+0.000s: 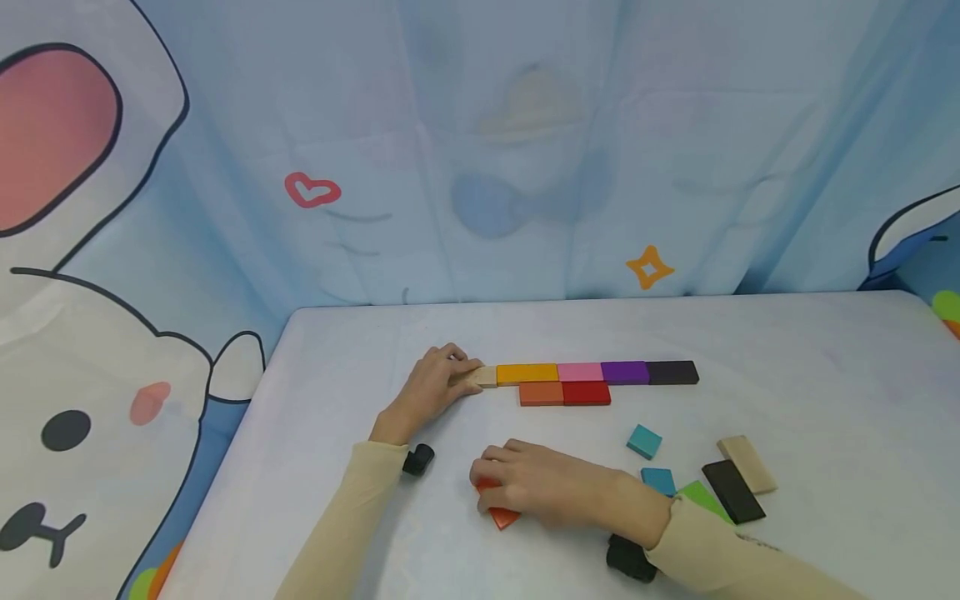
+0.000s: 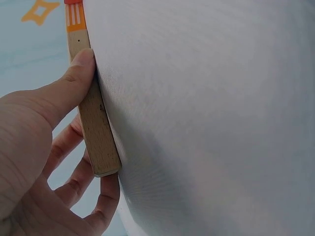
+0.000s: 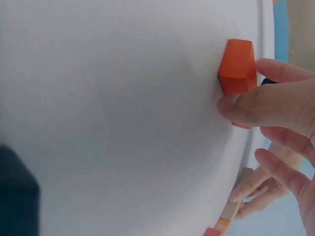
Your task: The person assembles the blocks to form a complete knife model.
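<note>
At the left end of a row of blocks, my left hand (image 1: 431, 387) holds a plain wooden block (image 2: 98, 130). The left wrist view has its thumb along one long side and fingers behind and at the end. The row continues with a yellow block (image 1: 527, 374), a pink one (image 1: 580, 372), a purple one (image 1: 626, 372) and a black one (image 1: 672, 372). Against its near side lie an orange block (image 1: 541, 394) and a red block (image 1: 587, 393). Nearer the front, my right hand (image 1: 543, 483) pinches an orange-red block (image 3: 238, 61) on the table, partly hidden by the fingers.
Right of my right hand lie two blue blocks (image 1: 644, 442), a green block (image 1: 705, 500) partly behind the sleeve, a black block (image 1: 733, 492) and a plain wooden block (image 1: 747, 464). A printed curtain (image 1: 525, 167) hangs behind the white table (image 1: 360, 333).
</note>
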`<state>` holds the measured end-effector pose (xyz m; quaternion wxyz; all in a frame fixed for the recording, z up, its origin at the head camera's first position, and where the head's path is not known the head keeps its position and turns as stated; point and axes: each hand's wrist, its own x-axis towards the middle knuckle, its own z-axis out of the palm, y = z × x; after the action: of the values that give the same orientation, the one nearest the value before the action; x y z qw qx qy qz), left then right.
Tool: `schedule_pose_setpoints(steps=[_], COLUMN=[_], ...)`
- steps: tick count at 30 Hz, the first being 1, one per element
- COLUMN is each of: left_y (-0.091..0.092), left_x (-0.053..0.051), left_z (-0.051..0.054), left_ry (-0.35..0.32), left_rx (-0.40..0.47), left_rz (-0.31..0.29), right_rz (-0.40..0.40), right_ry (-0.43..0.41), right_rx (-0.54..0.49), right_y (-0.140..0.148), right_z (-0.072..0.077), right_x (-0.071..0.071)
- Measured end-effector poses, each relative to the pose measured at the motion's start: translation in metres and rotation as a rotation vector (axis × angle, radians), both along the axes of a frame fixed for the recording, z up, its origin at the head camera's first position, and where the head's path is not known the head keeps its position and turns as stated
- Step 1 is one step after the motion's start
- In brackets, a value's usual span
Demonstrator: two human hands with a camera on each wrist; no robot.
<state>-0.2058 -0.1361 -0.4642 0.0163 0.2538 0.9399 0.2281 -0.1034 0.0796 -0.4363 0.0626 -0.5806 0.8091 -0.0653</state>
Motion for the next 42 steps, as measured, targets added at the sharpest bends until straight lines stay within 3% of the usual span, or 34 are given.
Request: schedule_pose_setpoints(steps=[9,12,20,28,32,39,42], left_y=[0.000,0.000,0.000,-0.001,-0.001,0.000,0.000], left_x=[0.000,0.000,0.001,0.001,0.000,-0.001,-0.001], left_z=[-0.001,-0.001,0.000,-0.001,-0.001,-0.001,-0.002], left_ry=[0.007,0.008,0.000,-0.008,-0.001,0.001,0.008], left_rx=[0.006,0.007,0.002,-0.002,-0.003,0.002,0.007], left_rz=[-0.003,-0.004,0.004,0.011,0.008,-0.005,-0.007], right_rz=[0.064,0.054,-0.065,-0.176,-0.280,-0.428,-0.482], right_ry=[0.137,0.132,-0.031,-0.123,-0.128,0.044,0.072], right_rx=[0.013,0.046,0.124,-0.005,-0.098,-0.183,-0.199], right_y=[-0.004,-0.004,0.004,0.037,0.061,0.100,0.107], right_z=[-0.003,0.000,0.006,0.012,0.014,0.011,0.009], right_x=[0.004,0.005,0.008,-0.003,-0.015,-0.031,-0.035])
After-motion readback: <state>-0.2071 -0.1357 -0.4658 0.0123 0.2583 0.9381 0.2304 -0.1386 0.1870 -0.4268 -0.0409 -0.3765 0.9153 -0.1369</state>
